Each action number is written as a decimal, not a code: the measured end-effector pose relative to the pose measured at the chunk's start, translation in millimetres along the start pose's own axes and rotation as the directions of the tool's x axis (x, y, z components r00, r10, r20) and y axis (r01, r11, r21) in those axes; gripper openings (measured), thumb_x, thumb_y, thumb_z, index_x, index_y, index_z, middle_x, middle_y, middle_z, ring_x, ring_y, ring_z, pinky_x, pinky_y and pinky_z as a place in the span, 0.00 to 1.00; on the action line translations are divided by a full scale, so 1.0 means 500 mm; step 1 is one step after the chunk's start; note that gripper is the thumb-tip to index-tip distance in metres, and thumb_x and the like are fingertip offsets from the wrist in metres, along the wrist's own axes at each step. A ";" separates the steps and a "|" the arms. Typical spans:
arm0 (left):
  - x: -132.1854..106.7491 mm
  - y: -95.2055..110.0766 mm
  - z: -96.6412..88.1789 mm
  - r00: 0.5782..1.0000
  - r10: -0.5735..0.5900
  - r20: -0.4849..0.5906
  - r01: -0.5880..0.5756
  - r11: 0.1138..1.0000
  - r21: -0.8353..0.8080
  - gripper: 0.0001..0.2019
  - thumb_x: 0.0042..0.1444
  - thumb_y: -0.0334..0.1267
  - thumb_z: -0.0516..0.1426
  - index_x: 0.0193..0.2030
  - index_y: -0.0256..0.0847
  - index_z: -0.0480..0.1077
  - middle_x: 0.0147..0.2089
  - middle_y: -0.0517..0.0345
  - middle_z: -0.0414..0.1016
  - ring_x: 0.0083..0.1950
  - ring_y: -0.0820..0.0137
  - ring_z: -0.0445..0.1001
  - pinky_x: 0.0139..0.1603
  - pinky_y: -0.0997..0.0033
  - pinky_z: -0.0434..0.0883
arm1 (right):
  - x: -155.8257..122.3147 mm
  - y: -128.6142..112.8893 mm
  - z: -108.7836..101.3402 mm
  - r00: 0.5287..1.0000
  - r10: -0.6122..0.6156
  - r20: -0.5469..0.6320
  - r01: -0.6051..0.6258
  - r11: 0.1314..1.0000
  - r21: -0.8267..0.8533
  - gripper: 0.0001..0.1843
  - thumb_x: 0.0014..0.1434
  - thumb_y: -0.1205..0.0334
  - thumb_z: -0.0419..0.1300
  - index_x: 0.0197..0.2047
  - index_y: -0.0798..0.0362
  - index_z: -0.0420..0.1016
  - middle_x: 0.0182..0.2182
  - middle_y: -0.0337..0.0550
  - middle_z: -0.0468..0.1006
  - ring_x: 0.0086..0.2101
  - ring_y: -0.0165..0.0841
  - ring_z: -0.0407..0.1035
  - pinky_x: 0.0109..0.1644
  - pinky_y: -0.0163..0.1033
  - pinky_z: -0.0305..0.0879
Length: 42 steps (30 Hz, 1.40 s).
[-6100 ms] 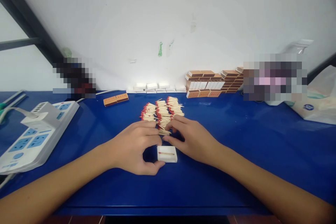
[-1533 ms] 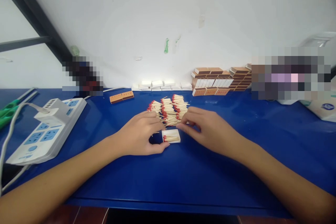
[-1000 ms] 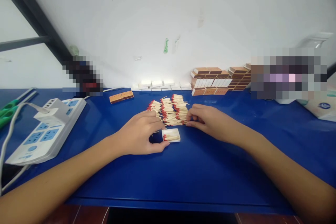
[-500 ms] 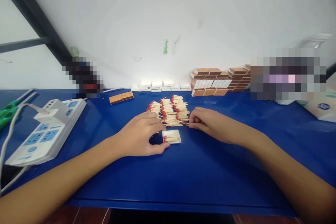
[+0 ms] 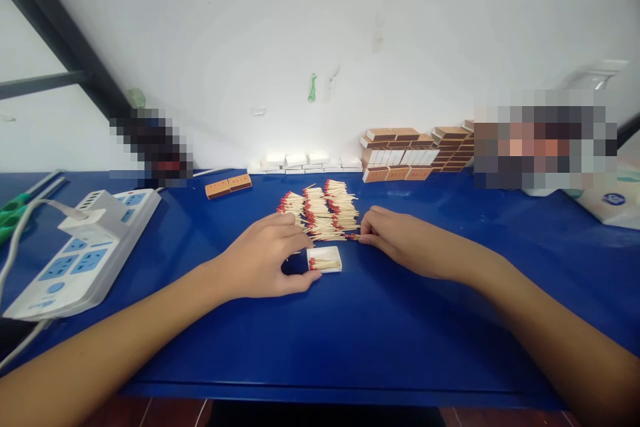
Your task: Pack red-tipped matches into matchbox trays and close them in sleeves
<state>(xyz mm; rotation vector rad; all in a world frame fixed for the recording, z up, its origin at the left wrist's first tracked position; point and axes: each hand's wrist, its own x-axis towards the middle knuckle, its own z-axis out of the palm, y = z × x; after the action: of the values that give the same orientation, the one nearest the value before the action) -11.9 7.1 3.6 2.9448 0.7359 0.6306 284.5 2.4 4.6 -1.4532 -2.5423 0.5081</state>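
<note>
A small white matchbox tray (image 5: 331, 253) lies on the blue table with several red-headed matches inside, along its near side. My left hand (image 5: 273, 253) steadies it at the left end, thumb on the near corner and fingertips at the far side. Just behind the tray spreads a pile of loose matches (image 5: 320, 210), roughly in three heaps. At the pile's right edge my right hand (image 5: 387, 233) is closed in a pinch on a few matches (image 5: 353, 237), whose red heads point left. The fingers partly hide their other ends.
White matchbox trays (image 5: 305, 163) line the wall behind the pile. Stacked matchboxes (image 5: 400, 153) stand at the back right, and two brown matchbox sleeves (image 5: 229, 186) lie at the back left. A power strip (image 5: 95, 247) and green-handled scissors (image 5: 20, 210) are on the left.
The whole view has shifted slightly. More red match heads now show at my right fingertips. My left hand stays at the tray.
</note>
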 end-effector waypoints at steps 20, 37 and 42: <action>0.006 0.004 0.001 0.999 -0.019 -0.041 0.020 1.000 0.013 0.12 0.62 0.46 0.63 0.36 0.40 0.75 0.29 0.59 0.75 0.33 0.66 0.71 0.40 0.62 0.68 | 0.005 -0.126 0.034 0.977 -0.143 -0.156 0.172 0.966 0.191 0.05 0.74 0.64 0.54 0.42 0.50 0.67 0.42 0.45 0.76 0.37 0.34 0.70 0.40 0.39 0.64; 0.003 0.003 0.000 1.000 -0.019 -0.010 0.018 1.000 -0.019 0.12 0.61 0.47 0.64 0.39 0.39 0.78 0.29 0.59 0.75 0.34 0.66 0.72 0.43 0.61 0.69 | 0.002 -0.101 0.023 0.983 -0.162 -0.089 0.169 0.983 0.071 0.07 0.73 0.64 0.58 0.39 0.51 0.71 0.43 0.44 0.74 0.37 0.33 0.68 0.37 0.38 0.60; 0.001 0.002 0.000 1.000 -0.008 -0.016 0.008 1.000 -0.011 0.12 0.61 0.47 0.65 0.37 0.39 0.77 0.29 0.59 0.74 0.34 0.66 0.71 0.41 0.61 0.68 | 0.003 -0.107 0.030 0.986 -0.128 -0.105 0.141 0.982 0.129 0.08 0.73 0.65 0.58 0.38 0.51 0.69 0.41 0.42 0.74 0.36 0.32 0.67 0.37 0.38 0.59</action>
<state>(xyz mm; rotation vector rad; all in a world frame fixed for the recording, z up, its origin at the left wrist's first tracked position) -11.0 6.7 3.7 2.9288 0.7434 0.6560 236.3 -24.6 10.5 -1.2190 -2.4568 0.5632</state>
